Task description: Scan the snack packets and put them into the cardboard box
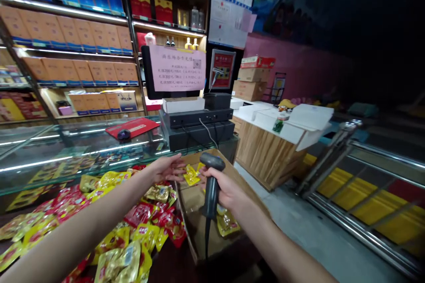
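Note:
My right hand [221,185] is wrapped round the handle of a black barcode scanner [211,185], held over a cardboard box [195,234]; its cord hangs down into the box. My left hand [168,169] is at the box's left edge, fingers spread and pointing right, with nothing in it. Inside the box lie a few yellow packets [191,175], one of them near my left fingertips, and a gold-yellow packet [228,223] partly behind my right wrist. Left of the box, many red, yellow and gold packets [139,214] are heaped under my left forearm.
Behind the box stands a black register [199,130] with a pink paper [179,68] on its screen. A glass counter [79,146] bears a red folder [133,128]. To the right are a wood-sided counter [265,150] and a metal railing [365,216]. Stocked shelves line the back.

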A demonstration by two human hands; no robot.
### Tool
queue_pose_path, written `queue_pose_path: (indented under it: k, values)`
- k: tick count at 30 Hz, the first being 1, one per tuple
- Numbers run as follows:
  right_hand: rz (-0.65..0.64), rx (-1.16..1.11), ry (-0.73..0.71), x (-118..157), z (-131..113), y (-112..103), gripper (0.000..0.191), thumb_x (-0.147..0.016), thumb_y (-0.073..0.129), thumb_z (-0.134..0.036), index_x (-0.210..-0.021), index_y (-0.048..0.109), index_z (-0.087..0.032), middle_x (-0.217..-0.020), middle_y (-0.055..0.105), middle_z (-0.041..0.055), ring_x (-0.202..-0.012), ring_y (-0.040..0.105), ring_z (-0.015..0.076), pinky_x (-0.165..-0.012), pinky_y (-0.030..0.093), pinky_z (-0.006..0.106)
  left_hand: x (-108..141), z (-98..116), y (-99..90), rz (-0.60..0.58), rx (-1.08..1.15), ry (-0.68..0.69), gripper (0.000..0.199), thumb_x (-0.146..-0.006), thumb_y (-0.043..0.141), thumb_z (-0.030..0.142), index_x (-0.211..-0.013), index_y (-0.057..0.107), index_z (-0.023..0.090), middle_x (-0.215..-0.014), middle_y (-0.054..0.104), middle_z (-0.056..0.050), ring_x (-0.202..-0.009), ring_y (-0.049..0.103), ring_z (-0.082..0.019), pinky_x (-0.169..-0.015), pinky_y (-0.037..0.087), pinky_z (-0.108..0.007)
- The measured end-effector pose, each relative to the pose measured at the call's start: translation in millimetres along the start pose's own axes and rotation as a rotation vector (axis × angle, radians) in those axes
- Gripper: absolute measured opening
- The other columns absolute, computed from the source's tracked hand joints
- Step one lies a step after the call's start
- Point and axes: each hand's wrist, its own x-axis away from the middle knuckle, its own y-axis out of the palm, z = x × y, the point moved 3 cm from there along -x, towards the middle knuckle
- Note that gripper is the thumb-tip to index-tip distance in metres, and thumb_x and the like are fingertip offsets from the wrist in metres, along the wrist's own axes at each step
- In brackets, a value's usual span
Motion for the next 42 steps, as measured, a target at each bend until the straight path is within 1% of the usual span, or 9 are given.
queue_pose_path:
  k: [4, 7, 11, 15, 20, 24, 32, 38, 42]
  values:
    - [-0.192, -0.005, 0.069, 35, 37, 34, 0.024, -0.058, 0.065, -0.013, -0.082, 0.066, -0.016, -0.088, 0.066, 0.0042, -0.086, 0.062, 0.0159, -0.079, 0.047, 0.026, 68, -26, -30.7, 0.001, 0.026, 0.074, 0.041, -0.075, 0.065, 0.042, -0.106, 0.061, 0.015, -0.124, 0.057, -0.014, -0.104, 0.060, -0.029, -0.073, 0.057, -0.041]
    - [-0.226, 0.033, 0.141, 60, 71, 52, 0.027, -0.057, 0.068, -0.012, -0.083, 0.067, -0.017, -0.091, 0.067, 0.0045, -0.090, 0.062, 0.0178, -0.082, 0.046, 0.028, 120, -53, -57.8, 0.106, 0.012, 0.152, 0.045, -0.074, 0.065, 0.044, -0.110, 0.063, 0.017, -0.125, 0.057, -0.015, -0.107, 0.059, -0.030, -0.074, 0.056, -0.038]
    - [-0.316, 0.098, 0.246, 75, 117, 61, 0.027, -0.058, 0.070, -0.015, -0.084, 0.068, -0.016, -0.088, 0.069, 0.0051, -0.090, 0.062, 0.0194, -0.087, 0.043, 0.031, 173, -94, -90.4, 0.235, -0.078, 0.163, 0.048, -0.076, 0.062, 0.048, -0.116, 0.061, 0.020, -0.130, 0.054, -0.013, -0.112, 0.056, -0.029, -0.078, 0.054, -0.037]
    - [-0.269, 0.149, 0.286, 73, 151, 57, 0.033, -0.055, 0.072, -0.014, -0.088, 0.069, -0.015, -0.090, 0.070, 0.0055, -0.095, 0.062, 0.0215, -0.094, 0.039, 0.034, 204, -126, -111.6, 0.335, -0.117, 0.190, 0.051, -0.076, 0.062, 0.047, -0.121, 0.058, 0.022, -0.134, 0.050, -0.011, -0.117, 0.052, -0.028, -0.083, 0.053, -0.036]
    - [-0.226, 0.136, 0.282, 72, 170, 52, 0.035, -0.056, 0.072, -0.016, -0.092, 0.069, -0.015, -0.094, 0.070, 0.0062, -0.099, 0.061, 0.0229, -0.099, 0.037, 0.037, 220, -153, -124.5, 0.492, -0.116, 0.248, 0.054, -0.075, 0.063, 0.047, -0.123, 0.056, 0.022, -0.134, 0.051, -0.010, -0.120, 0.050, -0.025, -0.087, 0.050, -0.033]
    - [-0.202, 0.123, 0.239, 75, 175, 54, 0.034, -0.057, 0.074, -0.017, -0.091, 0.069, -0.016, -0.096, 0.070, 0.0056, -0.102, 0.060, 0.0228, -0.101, 0.035, 0.037, 218, -170, -126.1, 0.540, -0.154, 0.262, 0.051, -0.070, 0.069, 0.041, -0.117, 0.061, 0.022, -0.128, 0.057, -0.008, -0.115, 0.054, -0.024, -0.094, 0.045, -0.031]
    - [-0.185, 0.218, 0.169, 76, 187, 64, 0.037, -0.056, 0.074, -0.018, -0.093, 0.070, -0.016, -0.097, 0.071, 0.0059, -0.097, 0.062, 0.0226, -0.097, 0.038, 0.037, 210, -178, -128.4, 0.658, -0.288, 0.358, 0.046, -0.071, 0.069, 0.037, -0.113, 0.064, 0.021, -0.119, 0.063, -0.007, -0.111, 0.055, -0.024, -0.099, 0.038, -0.031]
    - [-0.214, 0.262, 0.174, 77, 184, 78, 0.036, -0.056, 0.073, -0.016, -0.092, 0.070, -0.015, -0.095, 0.071, 0.0054, -0.094, 0.062, 0.0215, -0.089, 0.043, 0.032, 215, -170, -118.4, 0.497, -0.013, 0.297, 0.046, -0.074, 0.067, 0.038, -0.117, 0.060, 0.024, -0.132, 0.053, -0.007, -0.117, 0.052, -0.023, -0.092, 0.046, -0.029]
    - [-0.190, 0.163, 0.177, 72, 179, 79, 0.033, -0.058, 0.071, -0.016, -0.090, 0.071, -0.016, -0.093, 0.072, 0.0044, -0.097, 0.062, 0.0213, -0.084, 0.045, 0.028, 211, -159, -117.7, 0.515, 0.202, 0.417, 0.051, -0.074, 0.070, 0.028, -0.121, 0.054, 0.026, -0.135, 0.050, -0.006, -0.118, 0.052, -0.021, -0.090, 0.048, -0.025]
